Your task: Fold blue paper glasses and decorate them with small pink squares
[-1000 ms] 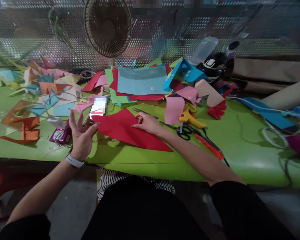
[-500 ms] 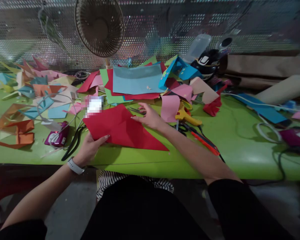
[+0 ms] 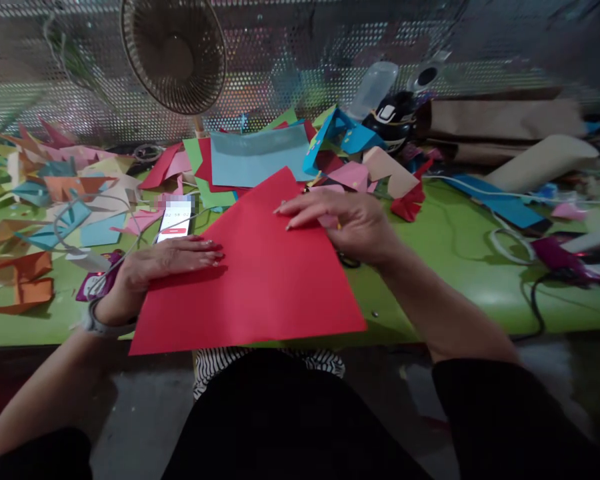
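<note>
A large sheet of red paper (image 3: 260, 287) lies before me, its near edge reaching the table's front edge and one corner pointing away. My left hand (image 3: 165, 260) rests flat on its left side, fingers together and stretched out. Over the upper right edge is my right hand (image 3: 345, 223), back upward and fingers extended onto the sheet; its thumb is largely hidden. No tool shows in either hand. Just beyond my left hand lies a phone (image 3: 175, 227) with a lit screen.
On the green table (image 3: 430, 280), cut coloured paper is heaped at the left and back, including a pale blue sheet (image 3: 260, 153). A fan (image 3: 175, 57) stands behind. Purple devices with cables lie left (image 3: 97, 277) and right (image 3: 575, 260). Brown paper rolls (image 3: 505, 127) lie back right.
The red paper has opened out from a folded shape and come closer to me. My left hand has moved from gripping its near edge to lying on top. My right hand has shifted right.
</note>
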`<state>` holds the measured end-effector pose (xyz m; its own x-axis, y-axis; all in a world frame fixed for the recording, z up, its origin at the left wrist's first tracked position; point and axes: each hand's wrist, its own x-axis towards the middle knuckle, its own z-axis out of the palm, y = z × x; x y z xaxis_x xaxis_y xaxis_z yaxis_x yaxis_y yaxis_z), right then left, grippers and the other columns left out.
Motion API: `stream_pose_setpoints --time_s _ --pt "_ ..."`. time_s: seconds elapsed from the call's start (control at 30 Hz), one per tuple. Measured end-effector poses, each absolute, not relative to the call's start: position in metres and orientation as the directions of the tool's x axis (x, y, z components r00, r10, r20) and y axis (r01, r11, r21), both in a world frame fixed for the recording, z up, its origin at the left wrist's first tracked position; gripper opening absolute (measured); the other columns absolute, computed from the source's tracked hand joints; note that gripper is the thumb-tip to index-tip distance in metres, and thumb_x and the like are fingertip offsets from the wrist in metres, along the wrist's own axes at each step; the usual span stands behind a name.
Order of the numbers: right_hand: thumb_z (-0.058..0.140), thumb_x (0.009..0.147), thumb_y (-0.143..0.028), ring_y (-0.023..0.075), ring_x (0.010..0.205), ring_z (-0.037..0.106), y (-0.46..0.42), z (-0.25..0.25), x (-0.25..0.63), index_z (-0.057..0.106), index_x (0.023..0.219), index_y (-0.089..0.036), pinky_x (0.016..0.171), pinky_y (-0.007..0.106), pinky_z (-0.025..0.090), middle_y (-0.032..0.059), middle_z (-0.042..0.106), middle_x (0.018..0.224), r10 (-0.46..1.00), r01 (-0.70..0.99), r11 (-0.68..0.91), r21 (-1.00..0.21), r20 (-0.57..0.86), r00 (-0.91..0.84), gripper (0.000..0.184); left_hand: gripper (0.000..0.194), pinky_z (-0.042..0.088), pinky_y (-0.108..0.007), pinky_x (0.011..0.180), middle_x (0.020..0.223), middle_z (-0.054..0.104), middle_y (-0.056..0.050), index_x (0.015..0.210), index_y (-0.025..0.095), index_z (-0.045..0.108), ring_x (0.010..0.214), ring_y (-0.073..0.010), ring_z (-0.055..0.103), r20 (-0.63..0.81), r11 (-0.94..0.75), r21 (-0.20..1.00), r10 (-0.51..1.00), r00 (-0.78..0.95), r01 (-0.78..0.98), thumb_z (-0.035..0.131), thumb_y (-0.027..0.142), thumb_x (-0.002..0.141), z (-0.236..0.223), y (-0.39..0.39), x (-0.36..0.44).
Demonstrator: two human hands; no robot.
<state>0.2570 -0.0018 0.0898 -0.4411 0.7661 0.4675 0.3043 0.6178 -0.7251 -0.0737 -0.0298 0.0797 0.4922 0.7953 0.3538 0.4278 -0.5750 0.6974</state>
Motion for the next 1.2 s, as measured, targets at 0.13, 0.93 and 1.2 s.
stream_pose_setpoints --time_s 0.13,0.93,1.2 --pt "0.055 0.090 -0.015 0.0225 0.131 0.057 -0.004 0.024 0.266 0.074 0.107 -0.031 0.115 0.054 0.039 0.0019 0.069 0.130 0.645 0.429 0.744 -0.513 0.384 -0.660 0.030 0.036 0.040 -0.048 0.116 0.134 0.066 -0.004 0.123 0.032 0.069 0.129 -0.0224 0.058 0.277 -0.745 0.570 0.570 0.773 0.346 0.042 0.035 0.101 0.042 -0.015 -0.079" --pt "0.052 0.083 -0.015 0.0205 0.129 0.058 -0.027 -0.019 0.292 0.066 0.128 -0.026 0.114 0.049 0.041 0.0042 0.064 0.137 0.524 0.431 0.827 -0.362 0.217 -0.823 0.049 0.048 0.046 -0.045 0.112 0.144 0.056 -0.007 0.144 0.032 0.053 0.135 -0.0253 0.052 0.049 -0.795 0.496 0.428 0.903 0.350 0.048 0.020 0.097 0.021 -0.033 -0.118" --pt "0.050 0.094 -0.017 0.0315 0.123 0.058 0.035 -0.013 0.258 0.060 0.135 -0.012 0.104 0.051 0.044 0.0168 0.063 0.136 0.881 0.843 0.466 -0.270 0.226 -0.415 0.043 0.057 0.051 -0.046 0.106 0.145 0.056 -0.009 0.149 0.035 0.045 0.129 -0.0291 0.058 0.066 -0.804 0.441 0.473 0.879 0.399 0.059 0.041 0.093 0.014 -0.025 -0.153"
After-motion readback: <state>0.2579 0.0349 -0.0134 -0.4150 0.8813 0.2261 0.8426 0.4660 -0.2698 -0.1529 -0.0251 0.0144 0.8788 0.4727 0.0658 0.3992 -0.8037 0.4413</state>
